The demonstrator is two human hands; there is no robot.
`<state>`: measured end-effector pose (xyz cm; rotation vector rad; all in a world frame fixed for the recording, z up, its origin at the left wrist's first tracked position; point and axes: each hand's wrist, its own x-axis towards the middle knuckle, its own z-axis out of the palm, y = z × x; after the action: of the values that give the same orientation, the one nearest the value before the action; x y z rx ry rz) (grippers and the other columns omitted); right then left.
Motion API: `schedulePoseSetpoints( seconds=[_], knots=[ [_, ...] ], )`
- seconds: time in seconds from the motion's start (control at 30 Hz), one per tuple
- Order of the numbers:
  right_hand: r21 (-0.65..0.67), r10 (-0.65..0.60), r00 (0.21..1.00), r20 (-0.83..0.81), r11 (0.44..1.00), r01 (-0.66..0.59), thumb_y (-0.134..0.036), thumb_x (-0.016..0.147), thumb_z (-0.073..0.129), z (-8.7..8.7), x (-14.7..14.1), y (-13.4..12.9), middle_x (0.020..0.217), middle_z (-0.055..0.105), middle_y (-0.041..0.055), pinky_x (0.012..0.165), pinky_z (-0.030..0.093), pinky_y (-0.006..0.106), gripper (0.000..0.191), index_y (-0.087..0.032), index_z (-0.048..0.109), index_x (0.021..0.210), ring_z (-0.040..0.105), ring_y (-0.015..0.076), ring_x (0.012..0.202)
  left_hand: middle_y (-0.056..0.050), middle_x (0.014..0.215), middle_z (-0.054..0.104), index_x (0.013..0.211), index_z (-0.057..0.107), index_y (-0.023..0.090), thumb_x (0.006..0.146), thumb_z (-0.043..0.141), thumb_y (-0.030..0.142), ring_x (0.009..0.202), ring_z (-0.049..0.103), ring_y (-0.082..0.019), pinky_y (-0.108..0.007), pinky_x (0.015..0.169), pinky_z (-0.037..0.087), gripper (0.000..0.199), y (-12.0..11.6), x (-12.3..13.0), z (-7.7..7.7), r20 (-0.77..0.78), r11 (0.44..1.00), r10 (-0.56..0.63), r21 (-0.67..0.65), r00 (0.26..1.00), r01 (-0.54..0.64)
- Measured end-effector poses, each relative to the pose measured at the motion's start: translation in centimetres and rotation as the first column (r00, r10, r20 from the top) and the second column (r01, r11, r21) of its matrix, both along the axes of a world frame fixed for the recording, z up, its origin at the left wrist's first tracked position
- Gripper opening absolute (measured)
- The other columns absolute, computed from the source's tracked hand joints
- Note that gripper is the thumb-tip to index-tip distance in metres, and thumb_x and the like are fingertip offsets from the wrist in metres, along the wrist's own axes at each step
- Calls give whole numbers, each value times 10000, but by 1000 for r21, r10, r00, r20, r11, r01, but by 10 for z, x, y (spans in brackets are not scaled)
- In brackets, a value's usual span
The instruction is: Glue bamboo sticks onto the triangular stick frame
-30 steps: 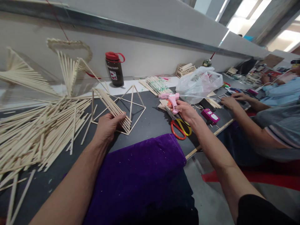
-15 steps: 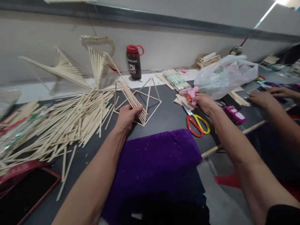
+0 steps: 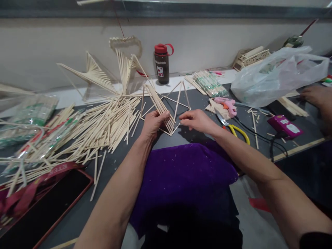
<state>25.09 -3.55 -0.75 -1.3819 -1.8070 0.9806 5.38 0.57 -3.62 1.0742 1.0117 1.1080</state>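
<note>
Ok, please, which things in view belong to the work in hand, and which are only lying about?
Likely in the work:
- wooden stick frame, held by the left hand
- loose wooden sticks
- pink glue gun
- scissors, probably

Apparently just lying about:
- red-lidded bottle
- phone
- red lanyard
- white plastic bag

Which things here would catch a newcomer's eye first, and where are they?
Probably the big heap of pale wooden sticks on the dark grey tabletop, left of the hands, and the bright purple cloth at the table's near edge. Next, the dark bottle with a red lid standing near the wall, and, centrally, the left hand gripping a pale stick frame.
</note>
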Motion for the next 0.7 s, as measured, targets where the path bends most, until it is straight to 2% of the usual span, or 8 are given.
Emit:
schedulePoseSetpoints(
  seconds=[0.13,0.33,0.5,0.7],
  knots=[
    [-101,37,988,-149,994,-53,-281,789,587,-14,-24,12,562,569,-20,467,336,215,173,-149,699,784,488,71,460,-11,666,660,761,658,140,582,803,330,560,595,-134,-264,536,493,299,0,-2,0,8,1000,-25,1,1000,25],
    [-182,11,976,-215,982,-51,-315,795,586,-23,-23,15,605,604,2,402,261,196,197,-151,672,726,480,67,475,-32,669,672,760,669,131,598,791,332,565,607,-148,-265,516,483,286,2,-3,-2,-10,999,-46,-4,999,46],
    [-182,-10,977,-214,983,-30,-315,805,600,-23,-24,16,598,603,8,404,270,208,201,-157,671,702,493,70,474,-28,663,658,745,682,133,592,786,298,544,568,-127,-243,488,437,248,3,-2,-1,-48,999,-39,-6,998,39],
    [-215,-36,970,-241,976,-17,-256,812,598,-18,-27,13,637,632,11,407,293,209,174,-163,655,676,512,65,480,-23,652,645,722,676,139,576,783,275,545,564,-133,-265,508,452,227,1,1,2,-53,1000,-22,-9,998,21]
  ],
)
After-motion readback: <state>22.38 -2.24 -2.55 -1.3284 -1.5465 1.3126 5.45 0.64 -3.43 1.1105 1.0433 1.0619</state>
